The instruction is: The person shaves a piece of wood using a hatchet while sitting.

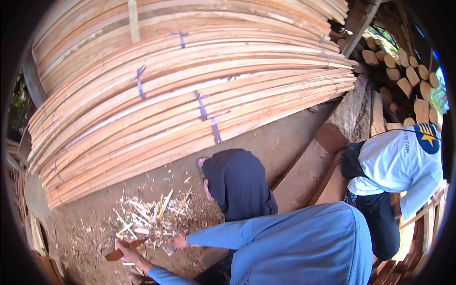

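My left hand (130,255), at the end of a blue sleeve, is closed around a flat, reddish-brown piece of wood (114,256) that sticks out on both sides of the fist. To its right, low over the dirt, my right hand (180,241) looks closed. A small greyish thing (168,248) shows at its fingers; I cannot make out its kind. Both hands are at the near edge of a heap of pale wood splinters (147,216). My bent leg (237,180) in dark cloth rises beyond my right forearm.
Long stacks of sawn wooden strips (156,109), tied with purple bands (140,83), fill the far side. Large timber beams (304,171) lie at the right. Another person (399,161) in a white shirt bends there, before piled cut logs (413,76).
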Demonstrator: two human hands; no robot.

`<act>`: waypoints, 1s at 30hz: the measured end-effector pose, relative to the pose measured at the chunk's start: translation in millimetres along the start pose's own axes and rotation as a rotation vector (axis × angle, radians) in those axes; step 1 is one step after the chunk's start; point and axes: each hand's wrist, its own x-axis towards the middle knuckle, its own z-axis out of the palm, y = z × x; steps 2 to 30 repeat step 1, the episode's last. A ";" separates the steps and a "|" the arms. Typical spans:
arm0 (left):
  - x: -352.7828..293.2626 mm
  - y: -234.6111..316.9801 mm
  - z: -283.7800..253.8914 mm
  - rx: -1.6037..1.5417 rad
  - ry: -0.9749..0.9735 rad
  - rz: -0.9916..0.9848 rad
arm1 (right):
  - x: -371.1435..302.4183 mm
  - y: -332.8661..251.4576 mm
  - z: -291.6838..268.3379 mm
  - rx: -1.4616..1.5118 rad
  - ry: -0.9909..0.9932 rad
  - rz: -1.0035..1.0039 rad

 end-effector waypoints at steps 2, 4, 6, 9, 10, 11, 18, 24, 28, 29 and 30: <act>3.8 -2.7 -9.4 -0.013 0.022 -0.009 | 4.4 2.6 -40.6 -0.032 0.075 0.008; 3.8 -2.7 -9.4 -0.013 0.022 -0.009 | 4.4 2.6 -40.6 -0.032 0.075 0.008; 3.8 -2.7 -9.4 -0.013 0.022 -0.009 | 4.4 2.6 -40.6 -0.032 0.075 0.008; 3.8 -2.7 -9.4 -0.013 0.022 -0.009 | 4.4 2.6 -40.6 -0.032 0.075 0.008; 3.8 -2.7 -9.4 -0.013 0.022 -0.009 | 4.4 2.6 -40.6 -0.032 0.075 0.008; 3.8 -2.7 -9.4 -0.013 0.022 -0.009 | 4.4 2.6 -40.6 -0.032 0.075 0.008; 3.8 -2.7 -9.4 -0.013 0.022 -0.009 | 4.4 2.6 -40.6 -0.032 0.075 0.008; 3.8 -2.7 -9.4 -0.013 0.022 -0.009 | 4.4 2.6 -40.6 -0.032 0.075 0.008; 3.8 -2.7 -9.4 -0.013 0.022 -0.009 | 4.4 2.6 -40.6 -0.032 0.075 0.008; 3.8 -2.7 -9.4 -0.013 0.022 -0.009 | 4.4 2.6 -40.6 -0.032 0.075 0.008; 3.8 -2.7 -9.4 -0.013 0.022 -0.009 | 4.4 2.6 -40.6 -0.032 0.075 0.008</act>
